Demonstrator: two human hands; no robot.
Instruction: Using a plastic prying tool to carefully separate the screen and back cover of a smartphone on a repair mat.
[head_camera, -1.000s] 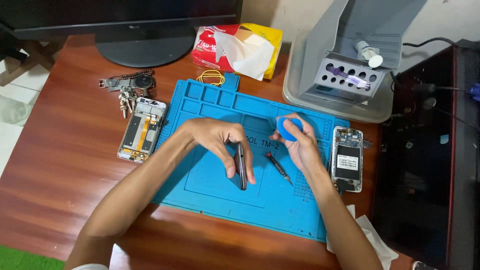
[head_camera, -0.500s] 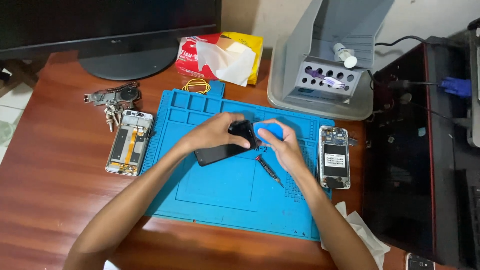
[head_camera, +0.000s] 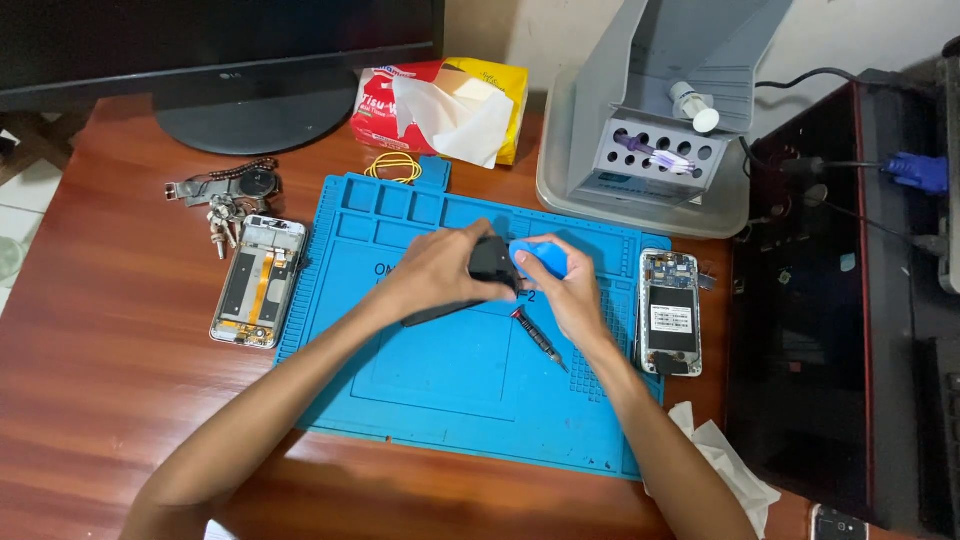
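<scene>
My left hand (head_camera: 436, 268) grips a black phone (head_camera: 480, 275) over the blue repair mat (head_camera: 430, 380), tilting it up at its right end. My right hand (head_camera: 565, 290) pinches a blue plastic pick (head_camera: 541, 259) against the phone's upper right edge. A small dark screwdriver (head_camera: 538, 337) lies on the mat just below my right hand. To the right, off the mat's edge, rests an opened phone with its back removed (head_camera: 670, 310).
Another opened phone frame (head_camera: 258, 280) lies left of the mat, with keys and a watch (head_camera: 228, 195) above it. A tissue pack (head_camera: 440, 95), yellow rubber bands (head_camera: 397, 165), a grey tool stand (head_camera: 655, 130), a monitor base (head_camera: 255, 115), a crumpled tissue (head_camera: 725, 460) and a black case (head_camera: 830, 300) surround the mat.
The phone went from standing on its edge to lying flatter and tilted in my left hand. My right hand brought the blue pick against the phone's edge. The camera shifted slightly.
</scene>
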